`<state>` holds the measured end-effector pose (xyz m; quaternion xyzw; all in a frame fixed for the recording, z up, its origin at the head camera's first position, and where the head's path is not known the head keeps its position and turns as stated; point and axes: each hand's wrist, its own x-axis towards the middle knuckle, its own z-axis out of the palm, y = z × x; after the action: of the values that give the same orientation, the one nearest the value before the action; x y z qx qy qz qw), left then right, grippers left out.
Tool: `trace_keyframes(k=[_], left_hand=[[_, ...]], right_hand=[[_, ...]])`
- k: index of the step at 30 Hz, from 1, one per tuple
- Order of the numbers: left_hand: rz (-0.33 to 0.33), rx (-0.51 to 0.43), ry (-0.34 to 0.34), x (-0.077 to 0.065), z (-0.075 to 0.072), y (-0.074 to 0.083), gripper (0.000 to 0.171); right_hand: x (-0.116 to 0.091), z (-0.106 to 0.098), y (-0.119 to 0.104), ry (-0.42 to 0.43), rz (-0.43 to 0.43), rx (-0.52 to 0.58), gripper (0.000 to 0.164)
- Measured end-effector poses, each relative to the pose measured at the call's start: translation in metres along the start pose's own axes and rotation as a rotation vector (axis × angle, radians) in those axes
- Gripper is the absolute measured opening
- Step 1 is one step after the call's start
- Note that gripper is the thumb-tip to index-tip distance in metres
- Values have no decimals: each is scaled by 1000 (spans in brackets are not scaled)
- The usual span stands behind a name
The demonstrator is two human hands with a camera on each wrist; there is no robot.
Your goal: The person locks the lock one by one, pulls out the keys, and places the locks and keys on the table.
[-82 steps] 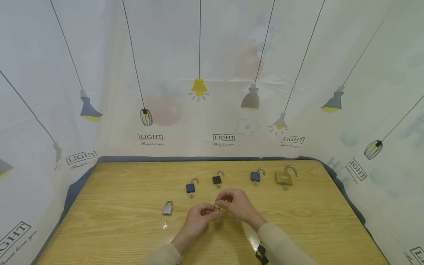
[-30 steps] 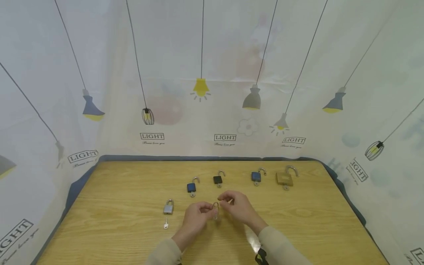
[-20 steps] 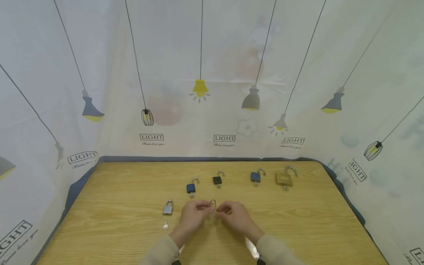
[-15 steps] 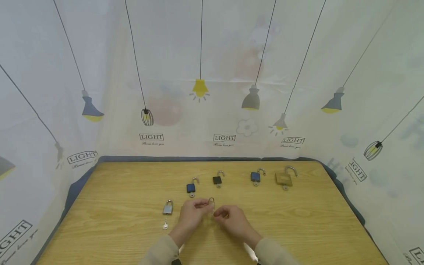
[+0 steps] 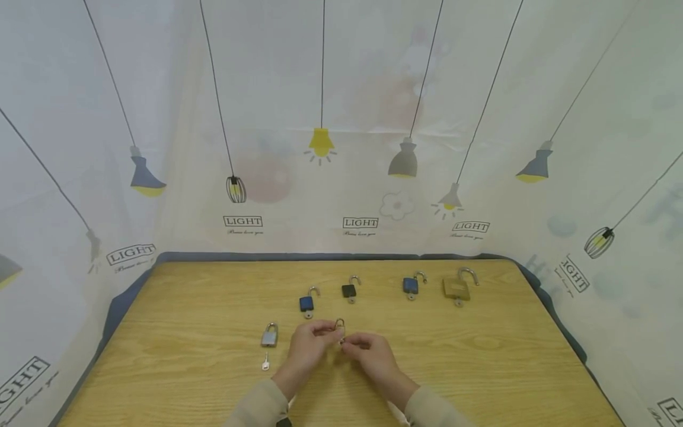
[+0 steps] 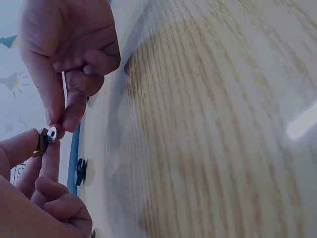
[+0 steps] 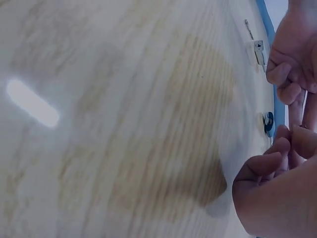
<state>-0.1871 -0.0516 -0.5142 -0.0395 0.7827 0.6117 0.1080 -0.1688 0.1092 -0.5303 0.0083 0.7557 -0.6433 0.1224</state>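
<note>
Around: lamp-printed sheet (image 5: 357, 71) | wood-grain table (image 5: 496, 367) | left hand (image 5: 309, 349) pinches padlock (image 6: 40, 143) | right hand (image 5: 376, 357) pinches key (image 6: 51, 137)

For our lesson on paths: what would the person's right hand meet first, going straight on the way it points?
The right hand would likely first meet the round-headed silver metal key, directly ahead and close; whether they touch is hard to tell.

So the left hand (image 5: 309, 349) and right hand (image 5: 373, 354) are basically fingertip to fingertip, both in a thumb-and-finger pinch, spare fingers loosely curled. Forearms (image 5: 405, 388) angle inward, pale sleeves (image 5: 260, 406) ending near the wrists (image 5: 290, 375).
</note>
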Motion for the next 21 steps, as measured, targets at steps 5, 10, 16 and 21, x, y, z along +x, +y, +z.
trace_keyframes(k=[5, 10, 16, 21], left_hand=[[-13, -22, 3, 1, 0, -3, 37], [-25, -37, -12, 1, -1, -4, 37], [-17, -55, -33, 0, -1, -5, 39], [-11, -62, -41, -1, 0, -5, 37]], right_hand=[[-1, 5, 1, 60, 0, 33, 20], [-3, 9, -1, 91, 9, 41, 22], [-6, 13, -3, 123, 27, 24, 23], [-8, 16, -6, 159, 47, -17, 22]])
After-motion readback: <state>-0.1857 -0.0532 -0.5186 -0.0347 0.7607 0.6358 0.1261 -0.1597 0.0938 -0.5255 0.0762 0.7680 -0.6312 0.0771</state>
